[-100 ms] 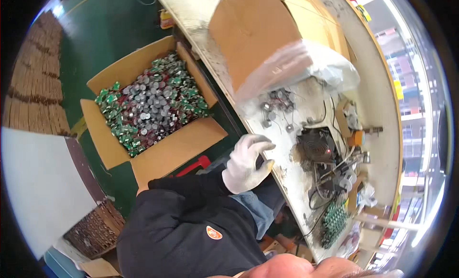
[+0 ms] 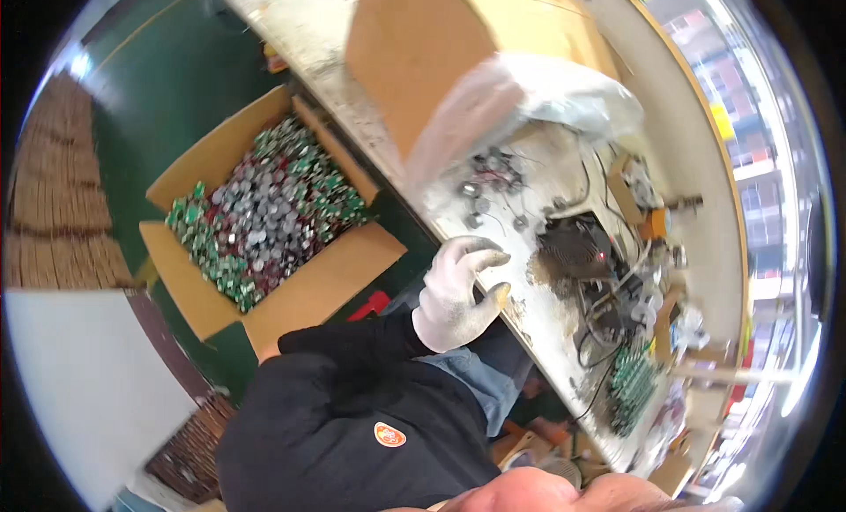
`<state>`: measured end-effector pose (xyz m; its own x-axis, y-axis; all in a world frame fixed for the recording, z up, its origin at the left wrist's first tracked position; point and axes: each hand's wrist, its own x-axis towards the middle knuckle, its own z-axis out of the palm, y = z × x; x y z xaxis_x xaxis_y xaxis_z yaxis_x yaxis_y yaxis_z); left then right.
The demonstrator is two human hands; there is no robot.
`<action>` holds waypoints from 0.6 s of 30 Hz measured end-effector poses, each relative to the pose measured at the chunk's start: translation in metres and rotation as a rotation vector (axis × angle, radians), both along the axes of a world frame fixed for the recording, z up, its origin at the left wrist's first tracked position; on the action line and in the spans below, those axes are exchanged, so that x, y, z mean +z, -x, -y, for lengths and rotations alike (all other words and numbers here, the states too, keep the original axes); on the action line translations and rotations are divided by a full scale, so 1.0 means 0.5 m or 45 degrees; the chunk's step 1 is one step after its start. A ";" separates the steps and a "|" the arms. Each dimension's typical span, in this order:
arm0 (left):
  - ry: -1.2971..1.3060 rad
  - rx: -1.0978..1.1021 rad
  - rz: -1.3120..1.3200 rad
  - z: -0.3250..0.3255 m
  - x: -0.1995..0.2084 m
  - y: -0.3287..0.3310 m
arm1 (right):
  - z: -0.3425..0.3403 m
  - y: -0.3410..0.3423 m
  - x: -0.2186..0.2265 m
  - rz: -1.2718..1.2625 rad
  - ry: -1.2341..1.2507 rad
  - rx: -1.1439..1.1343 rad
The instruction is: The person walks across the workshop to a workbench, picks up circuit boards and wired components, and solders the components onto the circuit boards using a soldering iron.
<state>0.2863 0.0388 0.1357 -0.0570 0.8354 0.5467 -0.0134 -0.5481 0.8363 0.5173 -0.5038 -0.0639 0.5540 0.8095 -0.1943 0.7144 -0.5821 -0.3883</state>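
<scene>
My left hand [image 2: 458,296], in a white glove with a yellowed thumb tip, is held over the front edge of the workbench [image 2: 414,195]. Its fingers are curved and apart from the thumb, with nothing visible between them. Close by on the bench lie several small round metal parts with thin wires [image 2: 493,181]. A dark box-shaped device with a round grille [image 2: 577,248] sits beyond the fingertips. My right hand is out of view.
An open cardboard box [image 2: 339,278] full of round parts and green circuit boards stands at left. A tilted carton [image 2: 414,63] with a plastic bag [image 2: 564,89] rests on the bench. Stacked green boards [image 2: 633,389] lie nearer me. Cables [image 2: 608,322] cross the bench.
The view has shifted, so the bench and box sit slightly differently in the picture. My left hand keeps nearly the same pose at the bench edge.
</scene>
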 end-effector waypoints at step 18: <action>-0.091 -0.143 -1.491 -0.250 0.024 -0.119 | -0.215 0.100 0.095 -0.115 0.154 0.217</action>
<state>0.3456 0.1639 0.1479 0.5826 0.7692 0.2624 0.6910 -0.6388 0.3383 0.4672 -0.3963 -0.0165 0.3870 0.8577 -0.3385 0.7720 -0.5022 -0.3897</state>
